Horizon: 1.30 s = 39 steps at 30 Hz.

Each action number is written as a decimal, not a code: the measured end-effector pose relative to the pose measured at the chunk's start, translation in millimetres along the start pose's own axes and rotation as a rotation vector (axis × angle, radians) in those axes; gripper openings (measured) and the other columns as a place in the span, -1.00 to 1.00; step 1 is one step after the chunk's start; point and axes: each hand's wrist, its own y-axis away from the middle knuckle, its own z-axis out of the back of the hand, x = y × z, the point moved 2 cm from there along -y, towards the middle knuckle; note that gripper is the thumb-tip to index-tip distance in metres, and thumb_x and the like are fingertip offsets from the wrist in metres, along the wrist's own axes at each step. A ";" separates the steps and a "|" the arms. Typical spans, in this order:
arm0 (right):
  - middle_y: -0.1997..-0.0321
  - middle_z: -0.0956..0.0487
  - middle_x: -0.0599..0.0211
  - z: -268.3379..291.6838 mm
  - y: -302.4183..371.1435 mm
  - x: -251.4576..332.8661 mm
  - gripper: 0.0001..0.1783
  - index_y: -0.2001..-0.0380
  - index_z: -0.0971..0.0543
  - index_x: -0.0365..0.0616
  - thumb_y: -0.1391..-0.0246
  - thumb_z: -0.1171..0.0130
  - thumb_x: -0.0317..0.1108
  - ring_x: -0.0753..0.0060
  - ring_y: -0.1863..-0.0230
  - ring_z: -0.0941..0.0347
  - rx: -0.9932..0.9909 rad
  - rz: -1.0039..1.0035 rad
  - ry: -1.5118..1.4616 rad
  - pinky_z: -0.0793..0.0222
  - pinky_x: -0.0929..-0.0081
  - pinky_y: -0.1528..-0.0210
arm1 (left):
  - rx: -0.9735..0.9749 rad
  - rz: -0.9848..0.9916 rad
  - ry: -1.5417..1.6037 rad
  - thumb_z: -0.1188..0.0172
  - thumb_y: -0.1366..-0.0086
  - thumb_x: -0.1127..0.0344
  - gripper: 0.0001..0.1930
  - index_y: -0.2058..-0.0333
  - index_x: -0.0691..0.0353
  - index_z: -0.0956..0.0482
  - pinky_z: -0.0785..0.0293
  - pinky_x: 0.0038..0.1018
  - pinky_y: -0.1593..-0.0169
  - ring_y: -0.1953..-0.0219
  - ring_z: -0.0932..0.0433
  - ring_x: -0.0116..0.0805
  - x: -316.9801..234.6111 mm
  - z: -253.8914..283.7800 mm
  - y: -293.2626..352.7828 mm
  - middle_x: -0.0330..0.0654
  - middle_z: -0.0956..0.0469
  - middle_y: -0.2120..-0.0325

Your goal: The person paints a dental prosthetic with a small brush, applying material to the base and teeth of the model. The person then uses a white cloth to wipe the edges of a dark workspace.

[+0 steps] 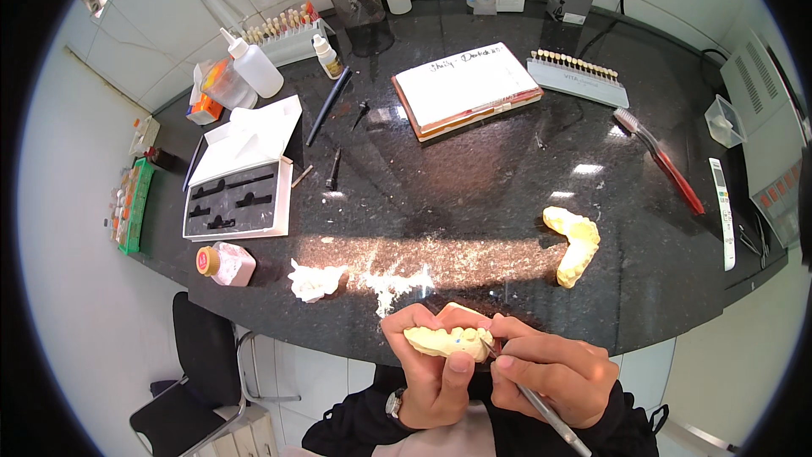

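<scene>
A pale yellow plaster dental model with a row of teeth and a small blue mark is held up near the counter's front edge. My left hand wraps round it, thumb in front and fingers behind. In my right hand is a slim metal carving tool, gripped like a pen. Its tip meets the teeth at the model's right end, though the fingers partly cover the contact. On the counter to the right lies a second curved yellow dental model.
Crumpled white tissue and white powder scraps lie left of my hands, beside a pink-filled jar and an open case. Farther back are a notebook, a tooth shade guide, a red-handled toothbrush and a squeeze bottle.
</scene>
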 end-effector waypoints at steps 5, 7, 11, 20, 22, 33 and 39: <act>0.33 -0.59 0.12 -2.1 -0.6 4.9 -0.68 0.34 -0.54 -0.23 0.24 -0.40 -0.60 -0.03 0.20 -0.62 -0.004 0.010 0.068 -0.65 0.27 0.22 | -0.013 -0.009 -0.048 -0.06 -0.34 -0.03 -0.45 0.07 0.23 0.03 -0.31 -0.57 0.34 0.44 -0.39 -0.42 1.2 0.9 2.2 0.10 -0.45 0.41; 0.31 -0.58 0.10 -4.9 -1.8 10.0 -0.66 0.30 -0.54 -0.25 0.23 -0.39 -0.62 -0.04 0.19 -0.62 -0.002 -0.010 0.103 -0.64 0.30 0.23 | 0.085 -0.080 -0.035 -0.05 -0.36 0.15 -0.52 0.08 0.27 0.07 -0.37 -0.50 0.26 0.35 -0.43 -0.35 6.0 9.7 4.1 0.18 -0.42 0.27; 0.29 -0.57 0.07 -7.2 -0.6 15.8 -0.63 0.26 -0.53 -0.27 0.23 -0.38 -0.65 -0.05 0.18 -0.61 -0.002 -0.028 0.147 -0.63 0.36 0.25 | 0.127 -0.167 -0.127 -0.05 -0.37 0.23 -0.53 0.09 0.31 0.08 -0.40 -0.48 0.23 0.32 -0.46 -0.31 7.6 11.1 5.1 0.21 -0.41 0.20; 0.35 -0.61 0.16 -8.3 1.7 0.8 -0.70 0.37 -0.58 -0.25 0.29 -0.39 -0.60 0.21 0.32 -0.64 -0.125 -0.033 0.038 -0.59 0.54 0.37 | 0.113 -0.117 -0.043 -0.04 -0.38 0.19 -0.55 0.07 0.29 0.05 -0.39 -0.50 0.25 0.29 -0.44 -0.34 4.4 8.3 2.1 0.17 -0.41 0.21; 0.34 -0.62 0.20 -5.5 5.5 -2.9 -0.72 0.41 -0.59 -0.24 0.31 -0.40 -0.57 0.29 0.35 -0.64 -0.140 -0.030 0.019 -0.57 0.61 0.39 | 0.139 -0.073 -0.001 -0.04 -0.38 0.18 -0.55 0.07 0.27 0.05 -0.39 -0.50 0.25 0.30 -0.43 -0.35 3.3 7.8 1.6 0.17 -0.41 0.21; 0.43 -0.59 0.22 -10.2 -0.5 14.6 -0.74 0.41 -0.55 -0.23 0.24 -0.37 -0.61 0.20 0.35 -0.65 -0.096 -0.046 0.213 -0.58 0.52 0.43 | 0.066 -0.126 -0.087 -0.04 -0.38 0.19 -0.55 0.07 0.28 0.04 -0.38 -0.53 0.23 0.29 -0.41 -0.39 6.1 9.2 5.8 0.05 -0.36 0.27; 0.43 -0.60 0.20 -11.8 -3.7 14.5 -0.74 0.42 -0.56 -0.24 0.26 -0.38 -0.62 0.21 0.34 -0.65 -0.107 -0.087 0.159 -0.58 0.53 0.40 | 0.039 -0.150 -0.122 -0.04 -0.38 0.16 -0.55 0.07 0.28 0.04 -0.38 -0.53 0.22 0.29 -0.41 -0.39 8.8 9.1 7.4 0.06 -0.38 0.24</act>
